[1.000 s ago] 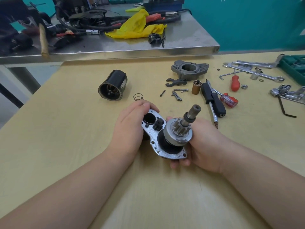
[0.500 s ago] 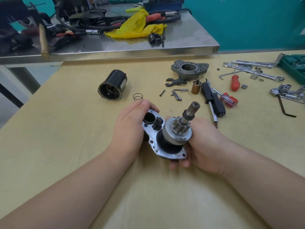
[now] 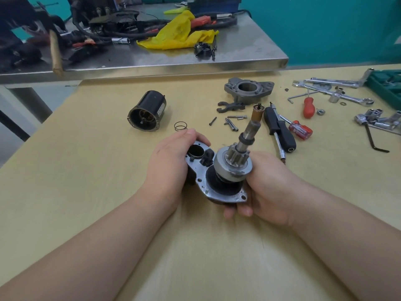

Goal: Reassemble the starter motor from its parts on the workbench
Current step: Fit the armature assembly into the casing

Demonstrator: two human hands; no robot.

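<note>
Both hands hold the starter sub-assembly (image 3: 201,181), a grey metal plate with a round hole and a pinion gear and shaft (image 3: 238,157) standing up from it. My left hand (image 3: 169,168) grips the plate's left end. My right hand (image 3: 267,183) cups its right side and underside below the pinion. On the wooden bench behind lie the black motor housing (image 3: 147,112), a small spring (image 3: 180,126), the grey nose housing (image 3: 248,89), a black shift fork (image 3: 230,106), a copper-coloured plunger (image 3: 257,112) and a few bolts (image 3: 231,123).
A black-handled driver (image 3: 280,131), red screwdrivers (image 3: 300,129), wrenches (image 3: 334,95), sockets (image 3: 377,120), a hex key (image 3: 372,139) and a green tool case (image 3: 388,83) lie at the right. A steel table (image 3: 238,53) with cables and a yellow cloth (image 3: 178,33) stands behind.
The assembly has tilted slightly in my hands, the shaft tip swinging a little up and away. Both grips are unchanged.
</note>
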